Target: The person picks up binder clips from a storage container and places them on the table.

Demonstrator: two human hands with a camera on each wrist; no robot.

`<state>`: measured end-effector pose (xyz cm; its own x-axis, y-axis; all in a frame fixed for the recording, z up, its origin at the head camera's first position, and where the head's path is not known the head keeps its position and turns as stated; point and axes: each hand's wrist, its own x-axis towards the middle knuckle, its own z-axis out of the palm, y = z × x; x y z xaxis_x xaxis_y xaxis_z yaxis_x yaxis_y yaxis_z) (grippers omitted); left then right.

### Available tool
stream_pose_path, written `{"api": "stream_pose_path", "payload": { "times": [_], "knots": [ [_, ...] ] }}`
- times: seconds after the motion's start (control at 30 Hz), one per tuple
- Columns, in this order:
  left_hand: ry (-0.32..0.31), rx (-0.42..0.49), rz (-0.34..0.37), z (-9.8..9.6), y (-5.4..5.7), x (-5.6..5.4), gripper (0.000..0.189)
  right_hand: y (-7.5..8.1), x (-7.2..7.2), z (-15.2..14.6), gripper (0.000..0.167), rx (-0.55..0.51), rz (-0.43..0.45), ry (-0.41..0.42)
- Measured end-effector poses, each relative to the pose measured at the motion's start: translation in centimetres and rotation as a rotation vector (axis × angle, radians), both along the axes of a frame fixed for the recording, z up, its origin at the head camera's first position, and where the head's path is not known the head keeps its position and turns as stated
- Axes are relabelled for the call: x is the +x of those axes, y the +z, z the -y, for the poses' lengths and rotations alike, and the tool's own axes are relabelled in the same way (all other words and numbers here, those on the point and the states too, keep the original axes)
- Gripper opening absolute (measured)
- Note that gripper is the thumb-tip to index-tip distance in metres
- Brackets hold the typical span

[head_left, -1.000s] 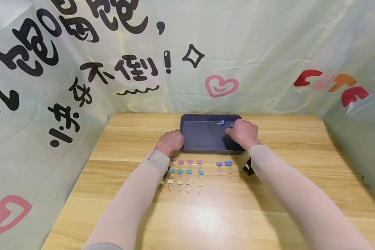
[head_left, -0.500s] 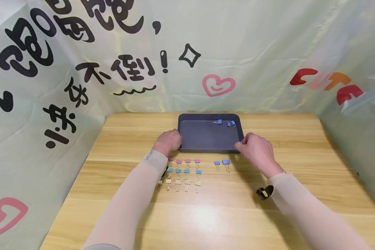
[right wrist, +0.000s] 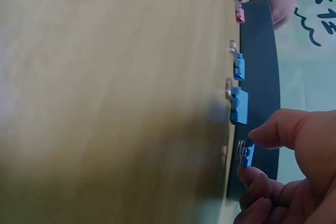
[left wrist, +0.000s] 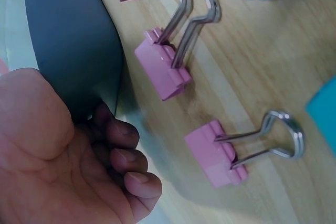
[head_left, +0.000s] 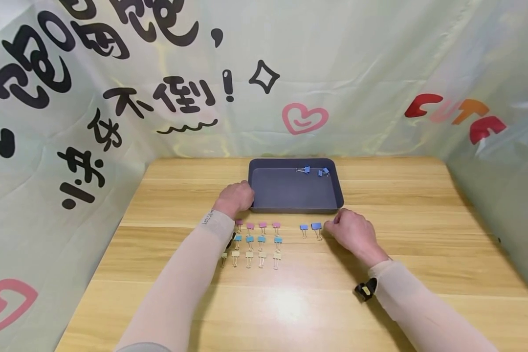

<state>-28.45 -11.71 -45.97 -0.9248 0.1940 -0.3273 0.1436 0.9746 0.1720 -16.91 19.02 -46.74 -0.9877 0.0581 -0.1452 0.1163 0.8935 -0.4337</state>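
Observation:
At the left end of the dark grey tray (head_left: 295,210), my left hand (head_left: 234,199) grips the rim, as its curled fingers (left wrist: 137,184) against the tray wall (left wrist: 73,35) suggest. My right hand (head_left: 354,234) is in front of the tray's right corner. Between thumb and fingers it pinches a small blue binder clip (right wrist: 245,153). Just left of it on the table lie a larger blue binder clip (head_left: 317,226) and a smaller blue binder clip (head_left: 304,227). Several blue binder clips (head_left: 306,169) rest at the back right inside the tray.
Left of the blue pair, binder clips lie in rows: pink clips (head_left: 263,225) nearest the tray, then turquoise clips (head_left: 261,239), then pale yellow clips (head_left: 249,255). My left forearm partly covers the rows' left ends. A printed cloth (head_left: 356,73) stands behind the wooden table (head_left: 290,322).
My right hand has come out of the tray over its front right corner, toward me, down beside the blue pair, with a blue binder clip pinched. My left hand has stayed at the tray's end.

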Motion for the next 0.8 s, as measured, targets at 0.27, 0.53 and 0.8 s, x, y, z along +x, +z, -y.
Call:
{"api": "stream_pose_path", "payload": {
  "times": [0.27, 0.53, 0.8],
  "knots": [
    [0.003, 0.001, 0.0, 0.0, 0.0, -0.1, 0.056, -0.6, -0.1, 0.4, 0.026, 0.023, 0.01, -0.011],
    [-0.007, -0.006, -0.001, 0.0, 0.0, -0.2, 0.055, 0.1, 0.0, 0.1, 0.032, 0.041, 0.013, -0.004],
    [-0.008, -0.004, 0.01, 0.0, 0.0, -0.1, 0.057, 2.9, -1.1, -0.9, 0.042, 0.036, -0.081, 0.014]
  ]
}}
